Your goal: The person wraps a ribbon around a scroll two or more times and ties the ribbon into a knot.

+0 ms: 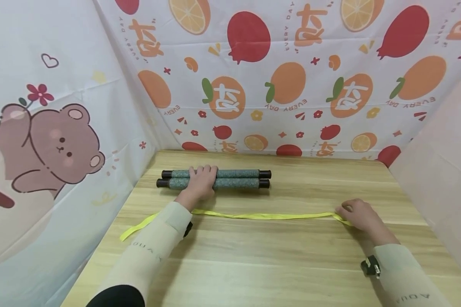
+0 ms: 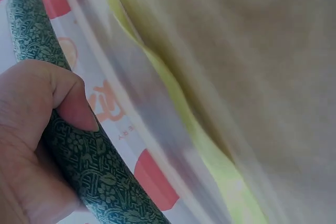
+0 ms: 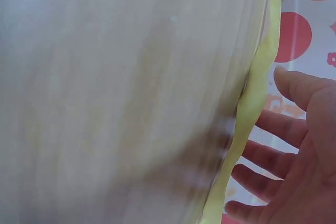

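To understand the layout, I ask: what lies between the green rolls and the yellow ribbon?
The head view shows bare tabletop between the green rolls and the yellow ribbon, except where the left hand, gripping the rolls, and its wrist cover it.

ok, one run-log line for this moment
left hand: grips green rolls | right hand: beside yellow ribbon, contact unclear | yellow ribbon: across table, nearer than rolls

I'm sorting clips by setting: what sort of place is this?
Probably a makeshift booth for tabletop work, perhaps indoors: a wood-grain table stands between hanging sheets, with a fruit-print sheet behind it and a bear-print sheet on the left.
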`<state>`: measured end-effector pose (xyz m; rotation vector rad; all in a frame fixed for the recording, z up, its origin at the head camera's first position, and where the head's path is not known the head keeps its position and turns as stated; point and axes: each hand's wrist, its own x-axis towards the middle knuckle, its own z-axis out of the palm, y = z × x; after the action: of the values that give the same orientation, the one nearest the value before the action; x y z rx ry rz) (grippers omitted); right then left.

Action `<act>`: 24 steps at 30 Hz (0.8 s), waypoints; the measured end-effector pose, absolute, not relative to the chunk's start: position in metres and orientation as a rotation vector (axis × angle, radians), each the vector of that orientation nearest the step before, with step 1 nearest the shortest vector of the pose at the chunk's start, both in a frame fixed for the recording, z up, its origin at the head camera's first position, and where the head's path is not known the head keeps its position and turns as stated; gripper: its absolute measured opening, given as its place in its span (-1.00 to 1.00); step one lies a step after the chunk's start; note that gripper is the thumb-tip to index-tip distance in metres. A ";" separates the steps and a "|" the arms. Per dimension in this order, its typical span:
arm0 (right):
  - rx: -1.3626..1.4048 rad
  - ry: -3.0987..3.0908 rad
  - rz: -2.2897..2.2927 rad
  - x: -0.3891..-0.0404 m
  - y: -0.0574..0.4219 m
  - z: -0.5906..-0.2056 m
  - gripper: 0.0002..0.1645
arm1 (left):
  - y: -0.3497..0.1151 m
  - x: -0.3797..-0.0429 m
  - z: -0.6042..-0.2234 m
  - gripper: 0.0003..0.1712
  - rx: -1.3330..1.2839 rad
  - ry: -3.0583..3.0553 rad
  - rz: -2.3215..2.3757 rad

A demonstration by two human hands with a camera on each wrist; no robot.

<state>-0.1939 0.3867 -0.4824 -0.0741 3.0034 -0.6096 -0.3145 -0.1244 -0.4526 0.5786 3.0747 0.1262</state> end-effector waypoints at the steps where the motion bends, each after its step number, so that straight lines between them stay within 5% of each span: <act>1: -0.090 3.019 -0.599 -0.194 0.386 -0.483 -0.34 | -0.125 -0.313 -0.452 -0.14 0.599 3.077 0.127; 24: -0.366 2.971 -0.970 -0.195 0.285 -0.454 -0.35 | -0.103 -0.276 -0.439 -0.16 1.320 3.138 0.215</act>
<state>-0.1952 0.2846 -0.4537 -0.3661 2.9707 -0.9701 -0.2764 -0.1025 -0.4385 1.3204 3.1381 0.2146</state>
